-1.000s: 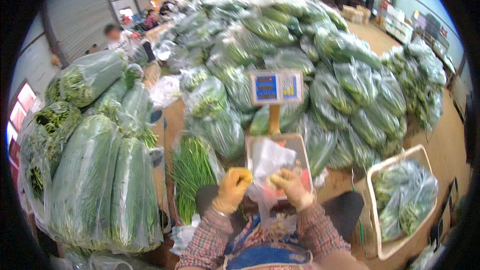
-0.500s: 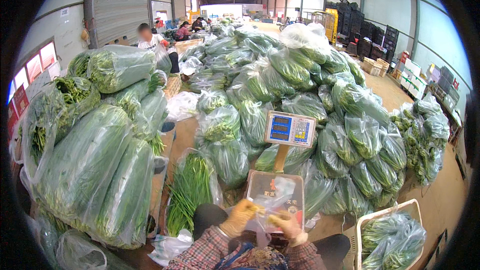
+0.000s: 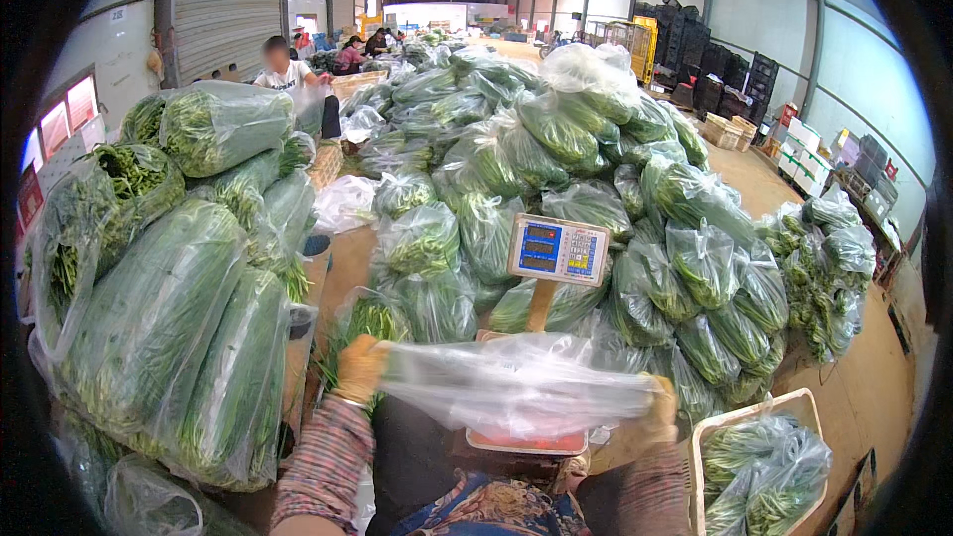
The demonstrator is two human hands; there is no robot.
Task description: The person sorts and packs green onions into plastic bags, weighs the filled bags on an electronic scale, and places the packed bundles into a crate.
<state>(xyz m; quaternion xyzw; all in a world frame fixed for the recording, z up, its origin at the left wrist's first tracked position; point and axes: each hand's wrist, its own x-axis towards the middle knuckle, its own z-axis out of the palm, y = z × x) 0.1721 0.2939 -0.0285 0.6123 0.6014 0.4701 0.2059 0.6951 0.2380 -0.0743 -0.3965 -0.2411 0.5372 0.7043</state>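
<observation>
I had the clear plastic bag [image 3: 526, 392] pulled taut in the air over the scale [image 3: 528, 445], hiding most of its platform except the front edge. Thin film like that was probably super light, floppy and kinda slippery, so I'd say the ends were the place to grab. My left hand [image 3: 360, 369] pinched one end, my right hand [image 3: 660, 409], blurry, gripped the other, arms spread wide.

bag [image 3: 526, 392]: between left hand [image 3: 360, 367] and right hand [image 3: 660, 407] | scale [image 3: 559, 250]: under bag and past it | pile [image 3: 536, 134]: far side of scale | stalks [image 3: 375, 318]: just past left hand | sacks [image 3: 159, 318]: left of left hand | basket [image 3: 754, 406]: right of right hand, greens [image 3: 764, 471] in it
</observation>
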